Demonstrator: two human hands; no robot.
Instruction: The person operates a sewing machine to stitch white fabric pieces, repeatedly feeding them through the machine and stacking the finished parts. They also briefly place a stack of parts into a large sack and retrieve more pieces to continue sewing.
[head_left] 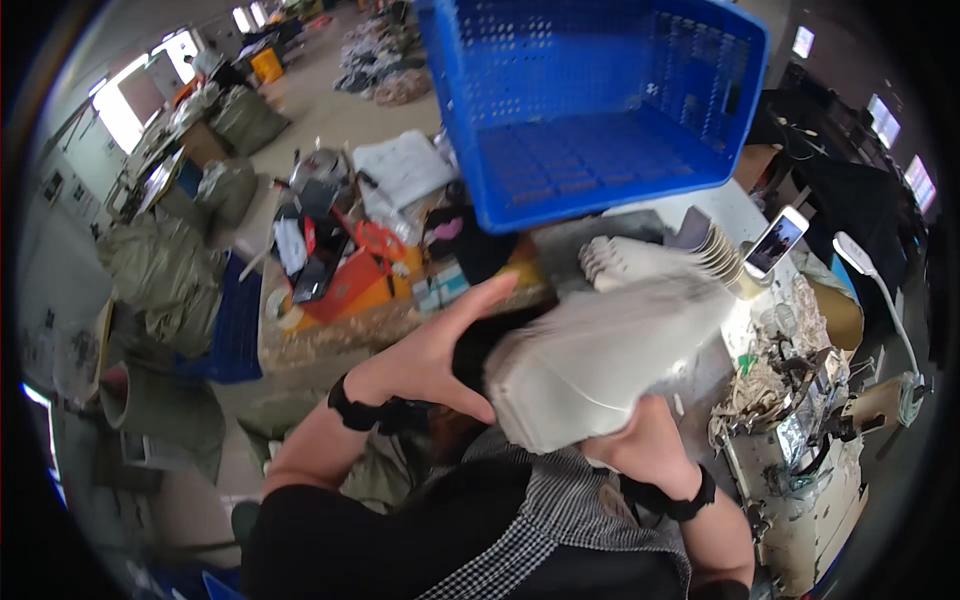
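**Two hands around a blurred pale-grey stack above a cluttered worktable**

At the far left, olive-green sacks (165,270) lie on the floor beside a dark blue mat (238,330). Further in, a heap of clutter holds an orange box (350,285) with dark and red odds and ends on top, and white sheets (405,165) lie just behind it.

The left hand (440,345) comes up from the lower edge with a black band at the wrist. Its fingers are stretched out flat and pressed against the left end of a pale-grey stack of flat pieces (600,365), with something dark showing just behind the palm. The stack is motion-blurred, tilted up toward the right, and held in the air over the near edge of the worktable (735,205), in front of the person's chequered apron (560,520).

Above it, a blue perforated plastic crate (590,100) stands tipped at the far edge of the worktable.

The right hand (645,445), also black-banded, cups the stack from below; its fingers are hidden behind it, so how tightly it grips cannot be told.

To the right, more pale pieces fan out (650,260) on the worktable, next to a propped phone (778,240) with a lit screen. A sewing machine (800,450) littered with scraps sits at the right edge, with a white gooseneck lamp (870,275) over it.
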